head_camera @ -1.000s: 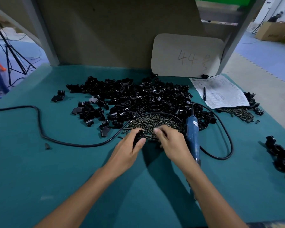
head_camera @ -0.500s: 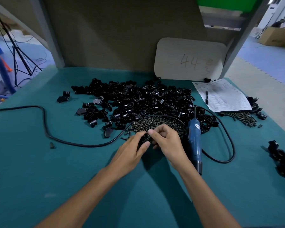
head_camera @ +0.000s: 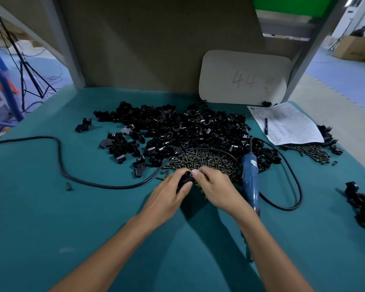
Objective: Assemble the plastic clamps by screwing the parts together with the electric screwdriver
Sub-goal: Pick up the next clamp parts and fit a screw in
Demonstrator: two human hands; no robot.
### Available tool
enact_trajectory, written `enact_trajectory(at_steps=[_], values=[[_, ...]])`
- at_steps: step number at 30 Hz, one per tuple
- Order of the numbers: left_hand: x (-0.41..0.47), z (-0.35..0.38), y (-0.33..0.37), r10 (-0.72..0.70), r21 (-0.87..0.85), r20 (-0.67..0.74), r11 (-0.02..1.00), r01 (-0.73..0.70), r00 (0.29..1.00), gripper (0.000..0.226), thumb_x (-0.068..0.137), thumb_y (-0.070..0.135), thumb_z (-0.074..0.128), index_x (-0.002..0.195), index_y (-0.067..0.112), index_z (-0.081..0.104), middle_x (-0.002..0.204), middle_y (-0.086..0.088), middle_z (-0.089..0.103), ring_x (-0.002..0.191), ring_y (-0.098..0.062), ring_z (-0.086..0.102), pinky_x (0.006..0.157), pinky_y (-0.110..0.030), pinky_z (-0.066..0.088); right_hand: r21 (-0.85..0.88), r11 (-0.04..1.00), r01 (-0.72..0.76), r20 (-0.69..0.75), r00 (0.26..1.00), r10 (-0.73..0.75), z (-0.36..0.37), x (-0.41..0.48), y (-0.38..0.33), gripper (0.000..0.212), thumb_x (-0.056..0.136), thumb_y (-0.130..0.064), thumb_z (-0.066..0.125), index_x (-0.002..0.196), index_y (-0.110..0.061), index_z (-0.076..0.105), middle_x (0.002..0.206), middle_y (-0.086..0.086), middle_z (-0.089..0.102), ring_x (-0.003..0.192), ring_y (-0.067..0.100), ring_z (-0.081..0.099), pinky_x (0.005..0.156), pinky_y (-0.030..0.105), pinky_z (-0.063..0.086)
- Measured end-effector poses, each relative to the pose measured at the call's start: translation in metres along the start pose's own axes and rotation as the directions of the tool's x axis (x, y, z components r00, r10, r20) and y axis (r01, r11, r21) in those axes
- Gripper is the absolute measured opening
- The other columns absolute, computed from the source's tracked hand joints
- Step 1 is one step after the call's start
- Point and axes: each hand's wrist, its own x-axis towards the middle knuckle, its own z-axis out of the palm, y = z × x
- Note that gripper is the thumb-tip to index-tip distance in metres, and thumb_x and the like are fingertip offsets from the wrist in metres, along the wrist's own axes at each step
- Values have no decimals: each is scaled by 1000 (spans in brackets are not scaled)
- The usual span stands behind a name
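Observation:
A big heap of black plastic clamp parts [head_camera: 188, 131] covers the middle of the teal table, with a pile of dark screws [head_camera: 202, 160] at its near edge. My left hand [head_camera: 169, 197] grips a black clamp piece [head_camera: 187, 175] just in front of the screws. My right hand [head_camera: 215, 187] meets it fingertip to fingertip, its fingers pinched at the top of that piece; what they pinch is too small to tell. The blue electric screwdriver [head_camera: 250, 180] lies on the table right of my right wrist, untouched.
The screwdriver's black cable [head_camera: 59, 157] loops across the left and around the right. A paper sheet with a pen [head_camera: 287, 125] lies back right beside a second screw pile [head_camera: 310, 151]. Assembled black clamps [head_camera: 362, 205] sit at the right edge. A card [head_camera: 242, 77] leans at the back.
My right hand left the screw pile and came to the clamp piece held in my left hand. Both hands lifted slightly toward each other.

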Motion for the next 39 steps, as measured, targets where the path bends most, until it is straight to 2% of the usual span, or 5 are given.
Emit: enact_trajectory(at_steps=[8,18,23,31,39], values=[[-2,-1,4,13,16,7,1000,-13,1000,33,103,54,34,135,44,36,127,9,55,110,-13,56,87,-44,52,-187,981,51,208,978,-11,-17,-1,-13,43,108,-45,38,80,-16,54,68,-4,53,63,11,48,66,34,41],[1,4,2,8,69,1,998,-8,1000,39,101,64,26,134,46,30,119,12,52,96,-10,55,71,-31,42,-380,802,-461,-306,881,361,-60,-51,51,82,93,-61,60,153,-23,18,116,10,57,107,40,60,81,44,40],[0,6,0,10,113,16,994,-11,1000,36,100,65,24,133,49,28,119,13,51,87,-4,53,63,-25,39,354,866,-354,-244,859,451,-59,-44,65,44,98,-35,66,131,-9,53,112,2,61,99,23,62,83,40,50],[0,8,1,30,236,31,971,-36,999,45,95,73,11,131,51,26,111,18,48,86,-11,50,70,-35,39,962,-104,251,-168,852,496,-54,-17,42,62,79,-56,73,117,-12,52,85,3,67,75,17,68,82,39,61],[3,8,0,46,255,38,965,-54,998,46,96,74,11,132,50,26,117,14,56,85,-11,53,68,-35,40,923,-197,330,-181,826,534,-43,-3,50,49,90,-66,56,110,-22,51,90,-4,60,81,11,62,95,24,50]])
